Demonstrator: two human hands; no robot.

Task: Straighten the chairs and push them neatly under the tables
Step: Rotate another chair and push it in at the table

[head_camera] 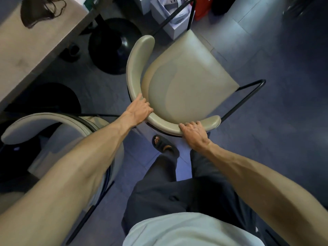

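Observation:
A beige padded chair (186, 73) with a curved backrest and thin black metal legs stands on the floor in the middle of the view, turned at an angle to the table (32, 48) at the upper left. My left hand (140, 108) grips the left bend of the backrest. My right hand (193, 133) grips the backrest near its right end. The seat points away from me, toward the upper right. A second beige chair (53, 125) stands at the lower left, beside the table's edge, partly hidden by my left forearm.
Two black round table bases (113, 47) sit on the floor under the table. White boxes and a red item (177, 20) stand at the top behind the chair. My sandalled foot (163, 144) is just below the backrest. Grey-blue tiled floor stretches to the right.

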